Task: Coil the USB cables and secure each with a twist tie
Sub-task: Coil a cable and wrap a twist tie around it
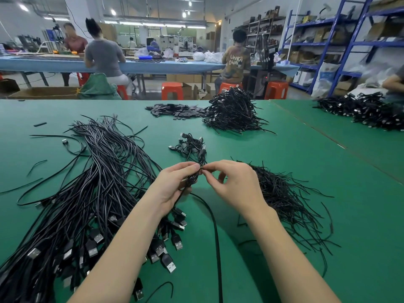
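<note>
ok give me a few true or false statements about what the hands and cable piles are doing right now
1. The left hand grips a coiled cable. True.
2. The right hand lies flat on the table. False: it pinches at the coil's top, raised off the green table.
3. The uncoiled cables lie left of the hands. True.
4. The loose twist ties lie left of the hands. False: they lie to the right.
5. The stools are blue. False: orange.
</note>
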Available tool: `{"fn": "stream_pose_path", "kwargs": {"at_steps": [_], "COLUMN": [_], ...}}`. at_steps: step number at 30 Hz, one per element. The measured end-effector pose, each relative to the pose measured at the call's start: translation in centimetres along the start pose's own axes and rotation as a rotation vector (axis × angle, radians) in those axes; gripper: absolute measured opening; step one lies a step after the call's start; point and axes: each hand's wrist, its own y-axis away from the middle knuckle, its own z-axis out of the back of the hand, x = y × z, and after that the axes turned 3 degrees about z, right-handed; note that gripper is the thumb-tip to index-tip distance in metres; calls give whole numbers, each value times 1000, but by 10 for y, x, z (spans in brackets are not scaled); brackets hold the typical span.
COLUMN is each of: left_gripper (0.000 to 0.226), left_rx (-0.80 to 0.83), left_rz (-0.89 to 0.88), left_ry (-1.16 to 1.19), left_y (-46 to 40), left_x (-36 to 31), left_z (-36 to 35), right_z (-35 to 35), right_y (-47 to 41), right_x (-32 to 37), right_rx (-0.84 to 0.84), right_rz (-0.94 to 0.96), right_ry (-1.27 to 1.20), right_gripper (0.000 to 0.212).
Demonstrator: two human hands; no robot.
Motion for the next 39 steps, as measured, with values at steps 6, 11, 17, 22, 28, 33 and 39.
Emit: {"fn": "stream_pose_path", "kwargs": {"at_steps": [6,11,17,22,28,33,39], "left_gripper": [12,20,12,21,36,52,35], "left_rx": [-12,2,-44,-314,-353,-308,-426], "left_rz": [30,-95,-219,-199,-131,-89,-328], "left_ry": [-32,-107,-306,-266,-724,-1049,-906], "left_y": [-2,-1,-24,-91,-152,-155,-108], "left_x": [2,-1,-13,-39,-50,-32,-32], "left_z": [-3,-3,-14,-22,-25,-24,-19], "right_z": [-5,-13,-14,-38,-46,-45,-43], "right_y": [5,-1,-2,17,22,21,20], "right_x": [-7,-9,-5,-10,-13,-14,-11], "right_rx": [-45,59,122,28,99,118,116], "right_rz": [48,-505,-1103,-774,-676,-658,-657], "right_ry": [30,-688,-1355,-586,-398,-385,-375], "right_gripper": [10,15,15,21,23,23,23]}}
